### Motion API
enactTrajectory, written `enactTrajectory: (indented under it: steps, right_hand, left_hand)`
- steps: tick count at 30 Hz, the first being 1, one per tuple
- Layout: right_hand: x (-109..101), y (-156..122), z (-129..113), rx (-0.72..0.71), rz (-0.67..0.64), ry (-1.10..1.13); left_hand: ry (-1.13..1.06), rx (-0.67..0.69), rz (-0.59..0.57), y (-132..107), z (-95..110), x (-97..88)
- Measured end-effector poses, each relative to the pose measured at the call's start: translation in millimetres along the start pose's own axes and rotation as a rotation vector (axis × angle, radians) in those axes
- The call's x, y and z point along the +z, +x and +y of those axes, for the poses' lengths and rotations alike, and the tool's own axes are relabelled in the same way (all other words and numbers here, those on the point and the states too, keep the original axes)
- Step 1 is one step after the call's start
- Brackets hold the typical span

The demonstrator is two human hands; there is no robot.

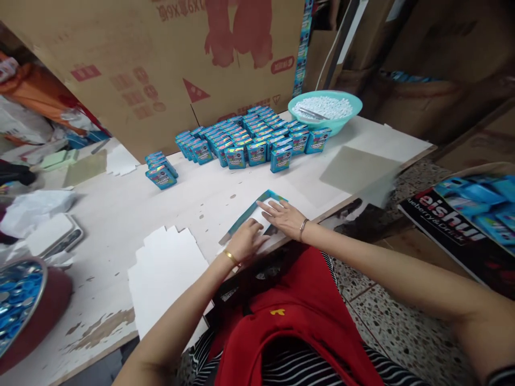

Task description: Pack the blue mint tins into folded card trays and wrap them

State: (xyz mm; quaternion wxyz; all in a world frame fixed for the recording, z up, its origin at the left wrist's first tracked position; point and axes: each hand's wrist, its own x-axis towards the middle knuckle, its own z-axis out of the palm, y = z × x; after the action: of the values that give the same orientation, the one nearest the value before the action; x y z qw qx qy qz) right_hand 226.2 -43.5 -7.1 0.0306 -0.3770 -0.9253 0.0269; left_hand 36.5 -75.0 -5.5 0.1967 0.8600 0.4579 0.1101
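Writing: the small blue candy boxes [280,158] grouped on the table [209,187] read "CARAMELO" on their fronts; the line beneath is too small to confirm. A black-sided display carton [454,236] at right carries "eishul" in large white letters, with "ueberry&Drink" below, both running off at the left edge. The large brown cardboard carton [140,64] behind the table stands inverted; its red print includes figures and characters, upside down, and a warning triangle.

Containers: a turquoise bowl [350,110] at the far end holds many small white pieces [322,106], with a metal utensil [314,113] lying on them. A dark red basin [56,292] at near left holds blue-wrapped pieces [20,292]. The black-sided carton contains blue packets. Four or so candy boxes [161,177] stand apart, left of the main group.

At the near edge of the table lies a shallow blue tray [243,216] with a white panel [260,216] inside. The left hand [245,240] has its fingers loosely bent over the tray's near-left part; the right hand [284,216] is spread flat, fingertips on the panel. Neither is closed around anything. White card sheets [164,273] lie stacked just left of the left forearm.
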Motion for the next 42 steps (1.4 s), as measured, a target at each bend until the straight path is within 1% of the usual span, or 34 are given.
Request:
enactTrajectory:
  steps: [1, 3, 5, 7, 8, 10, 11, 13, 15, 17, 21, 24, 28, 32, 34, 37, 40, 42]
  right_hand:
    - [-0.8, -4.0, -8.7, 0.006, 0.024, 0.007]
    - [0.3, -10.3, -31.4, 0.006, 0.050, 0.045]
    - [6.6, -13.6, -56.4, -0.002, 0.060, 0.093]
    - [17.0, -15.0, -75.3, -0.003, 0.059, 0.127]
    - [22.8, -15.7, -80.3, -0.002, 0.057, 0.136]
    - [33.5, -19.1, -79.7, -0.013, 0.053, 0.146]
    - [37.5, -22.4, -74.9, -0.033, 0.055, 0.152]
    - [41.6, -32.0, -60.1, -0.105, 0.064, 0.182]
    - [40.7, -43.6, -44.8, -0.183, 0.068, 0.240]
    - [36.7, -54.0, -33.7, -0.232, 0.062, 0.306]
    - [29.7, -65.1, -25.7, -0.267, 0.064, 0.385]
    - [30.0, -66.1, -23.4, -0.281, 0.076, 0.404]
    - [35.5, -61.2, -18.9, -0.290, 0.061, 0.403]
    - [38.8, -56.0, -19.4, -0.276, 0.094, 0.399]
    - [38.5, -55.5, -22.4, -0.231, 0.123, 0.407]
    - [39.5, -55.5, -28.1, -0.146, 0.173, 0.432]
    - [46.2, -54.4, -32.4, -0.101, 0.251, 0.449]
    - [52.5, -54.7, -32.9, -0.116, 0.284, 0.415]
  left_hand:
    - [0.047, 0.054, 0.015, -1.9, -9.0, -12.8]
    - [0.216, 0.114, 0.022, -6.1, -31.2, -39.7]
    - [0.377, 0.174, -0.040, -10.4, -54.5, -60.7]
    - [0.444, 0.283, -0.159, -15.1, -72.9, -70.4]
    - [0.447, 0.345, -0.222, -17.5, -78.8, -71.0]
    - [0.425, 0.451, -0.317, -22.4, -83.2, -65.8]
    - [0.403, 0.484, -0.338, -24.7, -81.9, -61.3]
    - [0.340, 0.517, -0.339, -28.6, -73.7, -50.4]
    - [0.265, 0.528, -0.309, -31.0, -60.7, -38.9]
    - [0.214, 0.526, -0.263, -31.5, -46.1, -27.4]
    - [0.236, 0.478, -0.165, -29.3, -22.5, -9.0]
    - [0.257, 0.478, -0.184, -28.2, -13.6, -2.6]
    - [0.190, 0.526, -0.241, -27.3, -9.4, 2.7]
    - [0.166, 0.501, -0.261, -25.2, -8.8, 6.0]
    - [0.149, 0.509, -0.266, -25.4, -11.8, 2.9]
    - [0.121, 0.535, -0.284, -27.9, -21.6, -7.3]
    - [0.151, 0.501, -0.244, -31.1, -29.8, -14.9]
    - [0.168, 0.484, -0.211, -32.6, -29.4, -14.5]
